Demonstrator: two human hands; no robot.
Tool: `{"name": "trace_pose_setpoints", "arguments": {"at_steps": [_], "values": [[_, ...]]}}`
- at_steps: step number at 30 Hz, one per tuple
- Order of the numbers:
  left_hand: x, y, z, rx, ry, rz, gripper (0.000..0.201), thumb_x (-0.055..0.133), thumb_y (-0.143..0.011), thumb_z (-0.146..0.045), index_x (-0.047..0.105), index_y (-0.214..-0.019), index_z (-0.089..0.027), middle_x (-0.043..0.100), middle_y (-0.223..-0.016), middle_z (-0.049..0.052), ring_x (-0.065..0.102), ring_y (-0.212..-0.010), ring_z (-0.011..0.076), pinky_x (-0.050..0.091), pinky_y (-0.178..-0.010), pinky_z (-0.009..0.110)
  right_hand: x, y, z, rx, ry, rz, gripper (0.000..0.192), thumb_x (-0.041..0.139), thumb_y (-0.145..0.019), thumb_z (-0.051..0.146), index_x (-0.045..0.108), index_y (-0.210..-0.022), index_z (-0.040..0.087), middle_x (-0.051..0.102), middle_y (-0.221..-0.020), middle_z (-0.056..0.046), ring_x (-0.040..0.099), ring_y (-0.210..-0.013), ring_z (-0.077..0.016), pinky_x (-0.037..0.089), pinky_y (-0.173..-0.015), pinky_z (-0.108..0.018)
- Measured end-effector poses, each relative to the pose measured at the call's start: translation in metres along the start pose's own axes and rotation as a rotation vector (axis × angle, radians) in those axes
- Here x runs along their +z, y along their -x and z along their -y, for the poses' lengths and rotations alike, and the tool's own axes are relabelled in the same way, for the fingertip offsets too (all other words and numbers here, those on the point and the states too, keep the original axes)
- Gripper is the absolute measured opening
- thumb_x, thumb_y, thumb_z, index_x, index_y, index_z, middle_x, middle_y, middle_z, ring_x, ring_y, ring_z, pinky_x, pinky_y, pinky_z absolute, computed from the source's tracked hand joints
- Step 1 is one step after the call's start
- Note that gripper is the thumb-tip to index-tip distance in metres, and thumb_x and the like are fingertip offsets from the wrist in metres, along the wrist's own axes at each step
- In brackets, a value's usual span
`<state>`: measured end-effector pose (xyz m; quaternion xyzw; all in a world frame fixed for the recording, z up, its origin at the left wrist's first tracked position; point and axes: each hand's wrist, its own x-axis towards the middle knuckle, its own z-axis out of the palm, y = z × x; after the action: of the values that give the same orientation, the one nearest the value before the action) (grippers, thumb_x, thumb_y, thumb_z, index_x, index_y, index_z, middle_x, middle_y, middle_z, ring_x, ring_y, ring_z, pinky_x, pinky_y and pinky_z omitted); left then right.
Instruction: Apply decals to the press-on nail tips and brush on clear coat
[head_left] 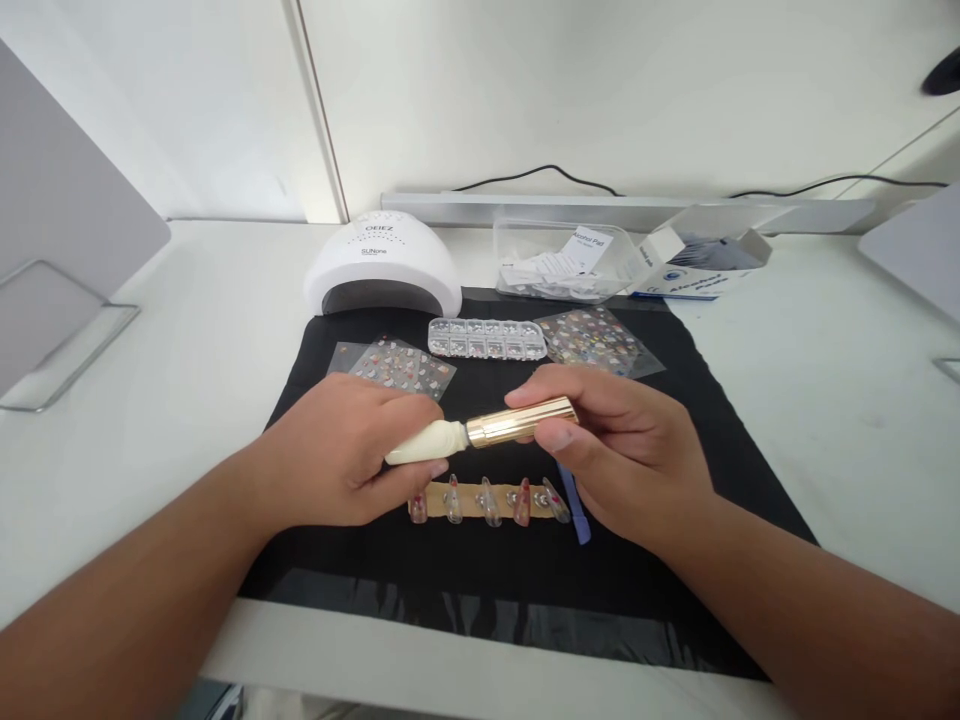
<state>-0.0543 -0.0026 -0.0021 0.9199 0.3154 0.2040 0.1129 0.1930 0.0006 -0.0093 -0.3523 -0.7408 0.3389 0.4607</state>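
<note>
White lamp [384, 262], clear tub [517, 236] and open carton [697, 286] at the back of a white table [795, 400].
The tub, filled with packets [589, 250], stands between the other two; a compartmented case [487, 341] lies on black cloth [337, 565], sticker sheets [596, 340] at either end.

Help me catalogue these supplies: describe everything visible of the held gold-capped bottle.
The small bottle has a smooth cream body, perhaps glass or plastic, and a long, metallic-looking gold cap; a dark ring shows where they meet. It is held nearly sideways above the black mat, cap to the right. The left hand's grip wraps the body; the right hand's grip pinches the cap.
</note>
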Motion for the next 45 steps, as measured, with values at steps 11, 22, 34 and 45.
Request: {"name": "trace_pose_setpoints", "arguments": {"at_steps": [11, 22, 34, 45], "values": [[0.001, 0.001, 0.001, 0.021, 0.033, -0.017, 0.018, 0.05, -0.097, -0.029, 0.06, -0.087, -0.017, 0.058, -0.063, -0.003, 0.053, -0.053, 0.0144, 0.036, -0.051, 0.029, 0.001, -0.001, 0.0, 0.111, -0.096, -0.035, 0.017, 0.072, -0.089, 0.044, 0.079, -0.087, 0.028, 0.07, -0.072, 0.001, 0.06, -0.064, -0.0145, 0.048, -0.06, -0.029], [-0.004, 0.007, 0.015, 0.007, 0.073, 0.018, 0.012, 0.053, -0.098, -0.03, 0.058, -0.096, -0.02, 0.059, -0.067, -0.002, 0.054, -0.058, 0.0149, 0.038, -0.056, 0.028, -0.013, -0.005, -0.009, 0.093, -0.362, -0.278, 0.016, 0.076, -0.086, 0.041, 0.079, -0.076, 0.029, 0.064, -0.063, -0.001, 0.056, -0.061, -0.0179, 0.045, -0.057, -0.034], [-0.001, 0.007, 0.023, -0.08, 0.12, -0.012, 0.013, 0.057, -0.097, -0.032, 0.058, -0.088, -0.022, 0.063, -0.069, -0.002, 0.054, -0.053, 0.0125, 0.039, -0.051, 0.025, -0.01, -0.003, -0.004, 0.195, -0.179, 0.284, 0.022, 0.068, -0.087, 0.029, 0.065, -0.066, 0.023, 0.061, -0.056, 0.002, 0.06, -0.045, -0.0131, 0.041, -0.042, -0.028], [-0.002, 0.005, 0.022, 0.016, 0.093, -0.044, 0.018, 0.058, -0.098, -0.031, 0.057, -0.085, -0.019, 0.061, -0.067, -0.003, 0.051, -0.053, 0.0083, 0.036, -0.051, 0.021, -0.01, -0.002, -0.009, 0.136, -0.19, 0.191, 0.02, 0.065, -0.087, 0.023, 0.065, -0.067, 0.022, 0.058, -0.055, 0.002, 0.052, -0.046, -0.0115, 0.037, -0.043, -0.027]]}}
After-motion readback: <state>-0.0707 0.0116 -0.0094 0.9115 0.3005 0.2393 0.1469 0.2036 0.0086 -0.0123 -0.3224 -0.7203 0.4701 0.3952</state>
